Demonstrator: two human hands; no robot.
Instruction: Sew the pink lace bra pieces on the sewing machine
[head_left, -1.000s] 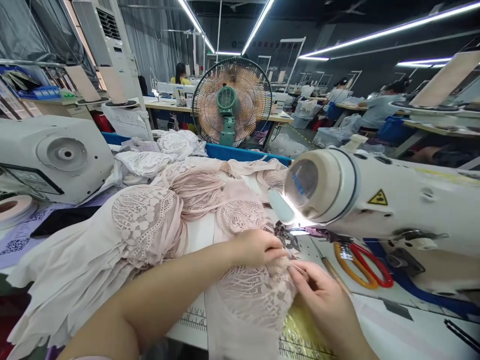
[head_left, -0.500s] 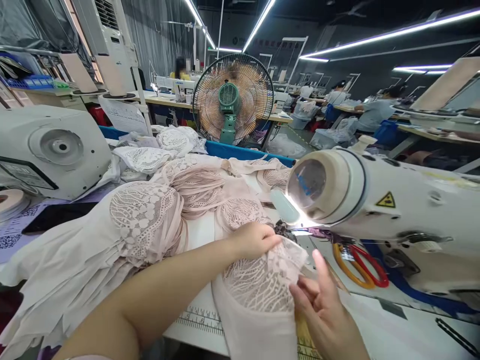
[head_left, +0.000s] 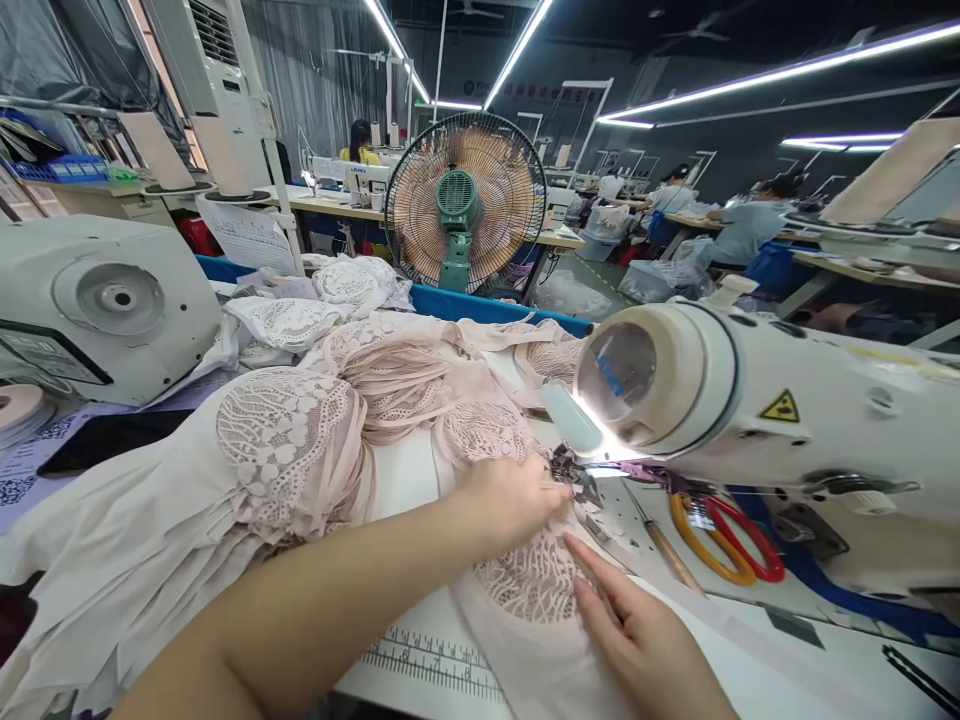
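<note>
A pale pink lace bra cup with plain fabric at its lower edge lies in front of the sewing machine. My left hand is closed on its upper edge, close to the lit needle area, with the fingertips pinched together. My right hand has thumb and index finger at the cup's right edge, apparently pinching it; the other fingers are largely hidden. Left of my forearm is a heap of similar lace cups.
Orange-and-red-handled scissors and a wooden-handled awl lie under the machine arm. A ruler strip runs along the table's front. A phone lies left; a large fan stands ahead. Other people sit at machines behind.
My right hand has moved up and left, its raised index finger now lowered onto the lace edge. The cup's lifted upper corner has been turned down and is now covered by my left hand.
</note>
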